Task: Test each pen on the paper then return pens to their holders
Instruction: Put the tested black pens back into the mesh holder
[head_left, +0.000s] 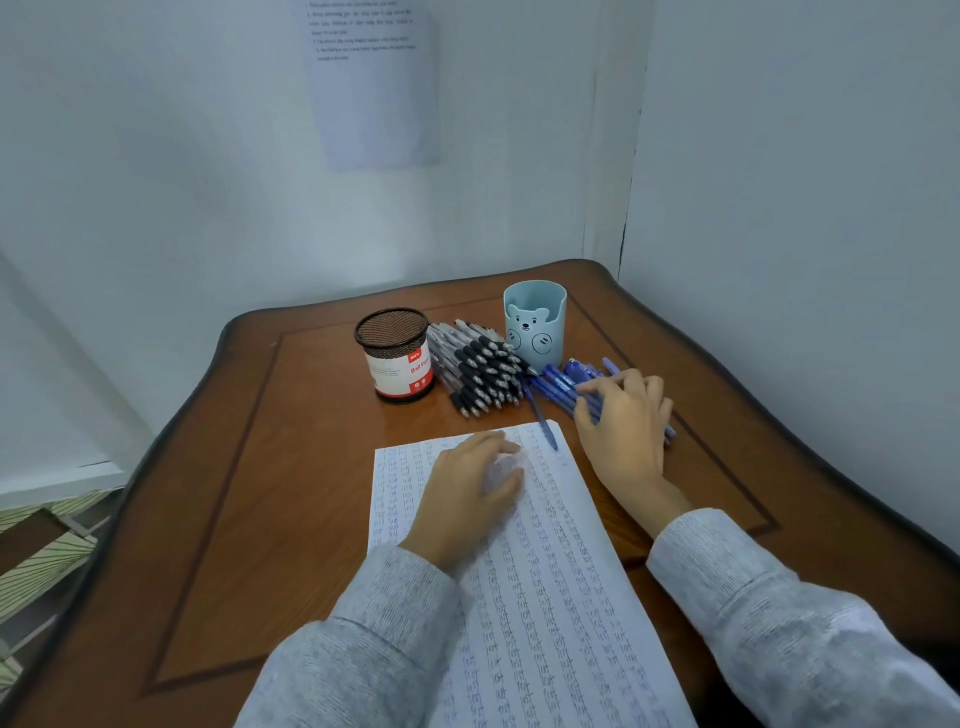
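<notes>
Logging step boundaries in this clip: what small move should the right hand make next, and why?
Probably pinch one pen out of the blue pens and carry it to the paper. The right hand rests on that pile with nothing lifted, the left hand presses the sheet flat, and the mesh holder looks empty.

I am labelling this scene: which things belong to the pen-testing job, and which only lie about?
Job: paper, black pens, blue pens, mesh holder, bear holder.
Lying about: printed sheet on the wall, striped green thing beside the table.
</notes>
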